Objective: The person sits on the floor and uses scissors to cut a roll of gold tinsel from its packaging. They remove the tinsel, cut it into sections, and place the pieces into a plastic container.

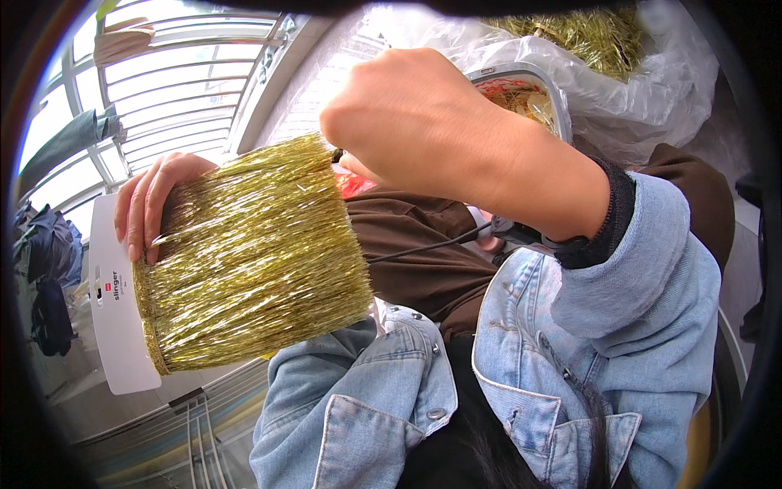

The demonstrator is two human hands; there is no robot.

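Note:
A gold tinsel fringe garland point(256, 263) hangs in long shiny strands from a braided band, mounted on a white cardboard hanger point(116, 305) that bears printing. My left hand point(165, 202) grips it at the far left corner, fingers over the band and card, thumb hidden behind. Curled into a fist, my right hand point(409, 116) is at the loose strand ends, near the upper right corner of the fringe. A small dark object point(337, 155) shows beside its fingers and seems to be held; its rest is hidden by the hand.
A grey-rimmed bin point(559, 104) with scraps inside stands beyond my right wrist. Behind it, clear plastic sheeting point(647, 116) holds more gold tinsel point(586, 43). A dark cord point(427, 244) crosses my brown trousers point(403, 226). A wire rack point(208, 440) is at lower left.

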